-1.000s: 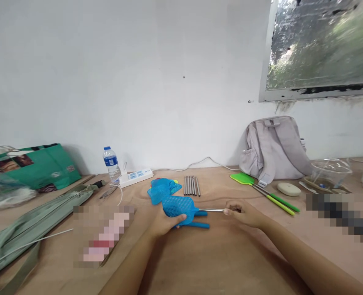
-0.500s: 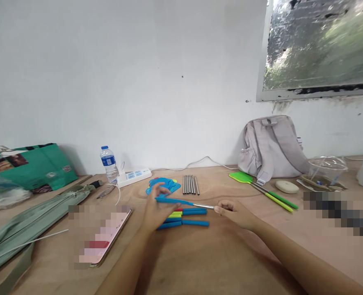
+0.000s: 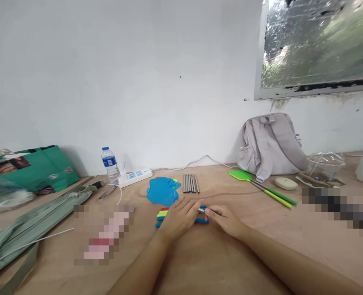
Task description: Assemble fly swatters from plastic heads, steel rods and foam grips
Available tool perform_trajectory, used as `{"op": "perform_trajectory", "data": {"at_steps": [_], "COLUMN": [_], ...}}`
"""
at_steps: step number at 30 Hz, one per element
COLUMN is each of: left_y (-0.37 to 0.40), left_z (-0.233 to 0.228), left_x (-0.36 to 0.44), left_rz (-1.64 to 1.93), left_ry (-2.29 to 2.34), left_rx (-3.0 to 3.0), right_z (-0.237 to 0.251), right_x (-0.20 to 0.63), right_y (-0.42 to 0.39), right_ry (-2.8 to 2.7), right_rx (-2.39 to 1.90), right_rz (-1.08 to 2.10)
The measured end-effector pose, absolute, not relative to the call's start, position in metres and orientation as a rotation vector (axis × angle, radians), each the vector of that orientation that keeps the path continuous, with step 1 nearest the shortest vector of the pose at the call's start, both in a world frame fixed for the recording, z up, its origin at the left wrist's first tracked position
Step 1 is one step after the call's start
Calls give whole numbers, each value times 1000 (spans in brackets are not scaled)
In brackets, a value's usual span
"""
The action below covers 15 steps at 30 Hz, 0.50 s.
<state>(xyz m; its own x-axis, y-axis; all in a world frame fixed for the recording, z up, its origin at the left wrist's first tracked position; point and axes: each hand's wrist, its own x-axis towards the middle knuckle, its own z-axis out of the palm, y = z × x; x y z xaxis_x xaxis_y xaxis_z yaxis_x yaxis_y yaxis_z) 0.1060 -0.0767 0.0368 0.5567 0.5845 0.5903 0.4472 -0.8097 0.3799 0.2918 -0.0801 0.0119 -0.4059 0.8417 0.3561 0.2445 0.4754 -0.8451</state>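
Having set the blue swatter head (image 3: 163,191) down, we are pinching a metal rod (image 3: 202,210) between left hand (image 3: 178,217) and right hand (image 3: 222,217) over the coloured handles (image 3: 163,214).

table (image 3: 224,266): matt plywood | swatter heads (image 3: 162,191): perforated plastic | rods (image 3: 190,183): dull metal

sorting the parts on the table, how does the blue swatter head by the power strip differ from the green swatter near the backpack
The blue swatter head is blue and lies on a stack of heads with no handle visible; the green swatter is green and lies alone with its rod and green grip attached. The blue one lies nearer both hands. Both lie flat on the wooden table.
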Motion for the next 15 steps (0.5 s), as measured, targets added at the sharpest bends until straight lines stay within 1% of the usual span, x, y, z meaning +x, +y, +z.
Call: {"op": "perform_trajectory", "data": {"at_steps": [4, 6, 8, 11, 15], "left_y": [-74, -76, -76, -74, -72], "left_z": [43, 47, 49, 48, 45], "left_x": [88, 80, 73, 70, 72], "left_rz": [854, 903, 1035, 1186, 1258], "left_ry": [964, 1002, 1063, 1155, 1312], "left_rx": [3009, 3106, 3120, 3082, 3050], "right_z": [6, 3, 1, 1, 6], "right_x": [300, 301, 299, 293, 288], "right_y": [-68, -64, -63, -71, -83], "right_ry": [-1781, -1711, -1724, -1895, -2108], "right_rx": [-978, -1044, -1104, -1130, -1109], "right_rz": [1250, 1256, 1085, 765, 528]}}
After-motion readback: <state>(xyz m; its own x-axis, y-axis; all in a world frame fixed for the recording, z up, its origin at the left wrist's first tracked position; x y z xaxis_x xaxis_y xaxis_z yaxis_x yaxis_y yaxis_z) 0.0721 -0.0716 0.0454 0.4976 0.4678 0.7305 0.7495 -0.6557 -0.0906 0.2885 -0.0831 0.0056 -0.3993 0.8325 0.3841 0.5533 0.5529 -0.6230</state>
